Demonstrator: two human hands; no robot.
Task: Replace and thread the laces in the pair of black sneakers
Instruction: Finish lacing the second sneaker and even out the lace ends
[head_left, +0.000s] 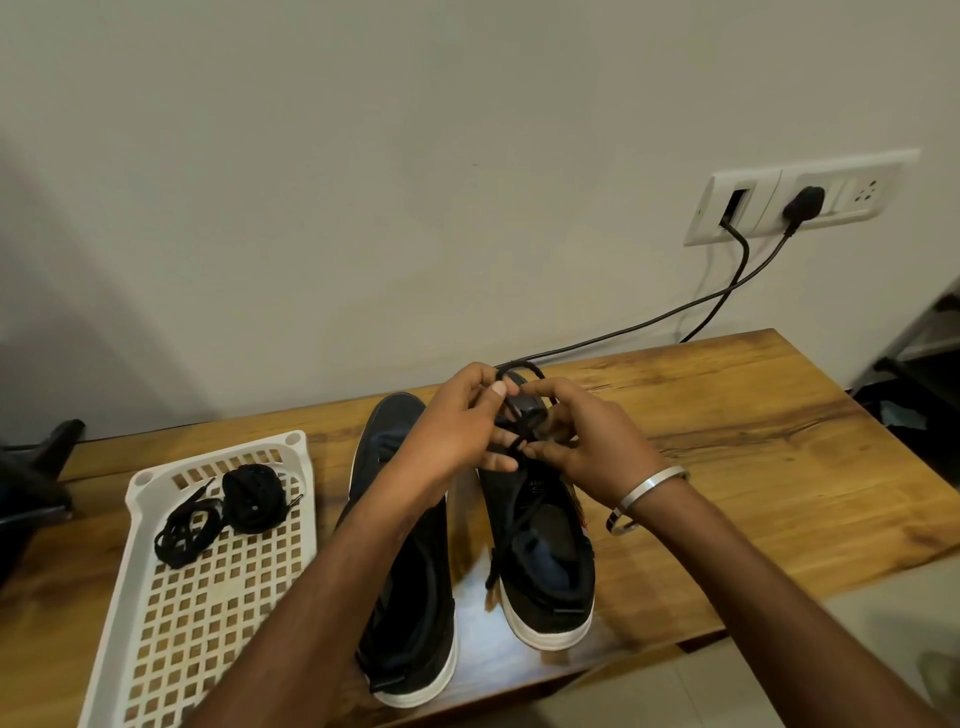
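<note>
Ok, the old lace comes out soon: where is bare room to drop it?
Bare table lies right of the right sneaker, out to the edge; the tray's near half is free. Between the sneakers is tight.

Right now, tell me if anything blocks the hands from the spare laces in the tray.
Nothing visible does. The coiled black laces lie uncovered in the white tray, left of both sneakers; both hands are busy pinching the right sneaker's lace.

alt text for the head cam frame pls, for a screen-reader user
Both hands, left hand and right hand, pinch a black lace over the toe end of the right-hand sneaker on a wooden table. The second sneaker sits beside it, left. Further left, a white perforated tray holds two bundled black laces.
</note>
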